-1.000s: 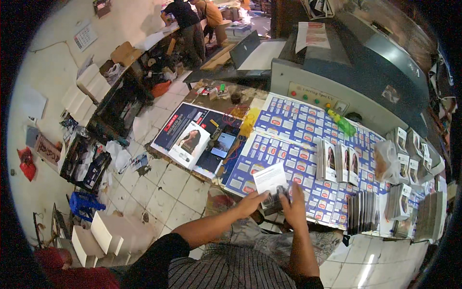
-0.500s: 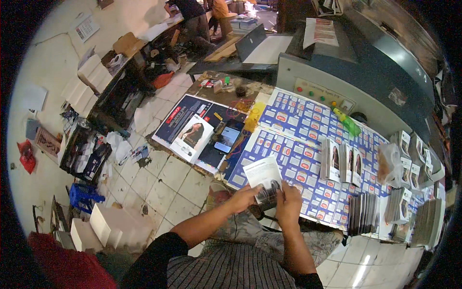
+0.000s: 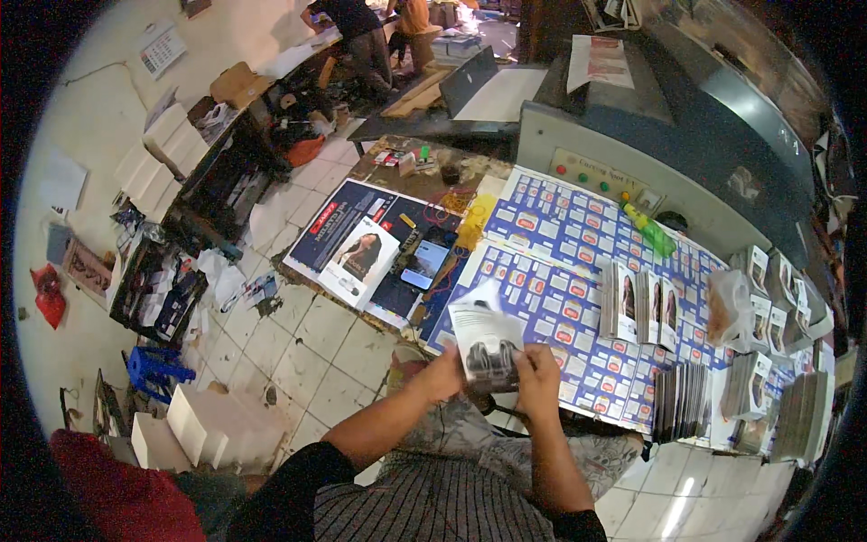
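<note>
Just off the near edge of the table, I hold up a printed leaflet [image 3: 486, 341], white with lines of text above and a dark picture below. A further white page stands up behind its top, slightly smeared. My left hand [image 3: 442, 372] is closed on the leaflet's left edge, its fingertips partly hidden. At the lower right edge, my right hand [image 3: 539, 372] pinches it between thumb and fingers. Close by lies a sheet [image 3: 560, 305] with a blue and white label pattern, spread over the table. To the left rests a booklet [image 3: 359, 260] with a person pictured on it.
A phone [image 3: 424, 264] lies beside the booklet on a dark printed sheet [image 3: 339, 212]. Stacks of leaflets [image 3: 682, 402] and folded booklets [image 3: 639, 305] cover the right side. A green and yellow bottle [image 3: 652, 232] lies near the grey machine [image 3: 596, 163]. Another person [image 3: 359, 41] stands far off.
The leaflet in my hands has shifted slightly left and down, showing more of its dark picture, with another page fanned up behind it. My left hand has moved a little left.
</note>
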`<state>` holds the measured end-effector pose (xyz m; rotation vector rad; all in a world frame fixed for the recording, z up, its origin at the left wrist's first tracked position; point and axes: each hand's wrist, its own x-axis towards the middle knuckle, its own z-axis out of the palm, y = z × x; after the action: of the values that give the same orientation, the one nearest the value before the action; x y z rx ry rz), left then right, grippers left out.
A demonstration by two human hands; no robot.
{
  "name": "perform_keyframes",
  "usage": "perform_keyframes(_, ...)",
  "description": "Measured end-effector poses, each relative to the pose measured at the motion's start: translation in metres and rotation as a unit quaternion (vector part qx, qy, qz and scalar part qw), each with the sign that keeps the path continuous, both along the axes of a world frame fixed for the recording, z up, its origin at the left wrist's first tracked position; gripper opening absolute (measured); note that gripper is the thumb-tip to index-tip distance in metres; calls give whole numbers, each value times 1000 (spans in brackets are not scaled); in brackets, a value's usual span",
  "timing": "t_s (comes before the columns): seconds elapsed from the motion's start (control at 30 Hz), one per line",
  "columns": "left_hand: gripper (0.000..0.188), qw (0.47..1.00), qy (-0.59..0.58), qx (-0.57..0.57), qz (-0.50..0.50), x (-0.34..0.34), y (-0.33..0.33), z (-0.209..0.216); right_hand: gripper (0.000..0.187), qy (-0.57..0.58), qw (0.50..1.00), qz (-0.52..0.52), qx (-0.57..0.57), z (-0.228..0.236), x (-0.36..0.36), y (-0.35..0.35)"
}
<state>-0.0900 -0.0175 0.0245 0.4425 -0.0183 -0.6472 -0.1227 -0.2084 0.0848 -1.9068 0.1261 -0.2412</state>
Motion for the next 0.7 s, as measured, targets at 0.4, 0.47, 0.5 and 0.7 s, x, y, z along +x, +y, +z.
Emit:
perform_keyframes(0.4,54,702,-289,639,127,51,-23,-36,14,97,992,-77,32,-114,22,-67)
perform_keyframes(0.47,63,597,-274,749,89,56,-36,-28,17,59,979,-138,-135,-99,23,-73)
perform_keyframes(0.5,72,594,-218,775,10,61,-37,-26,16,83,980,-130,-126,-88,24,-69)
perform_keyframes(0.7,54,343,-570,742,80,58,-50,-23,17,59,977,-95,-184,-64,31,-55)
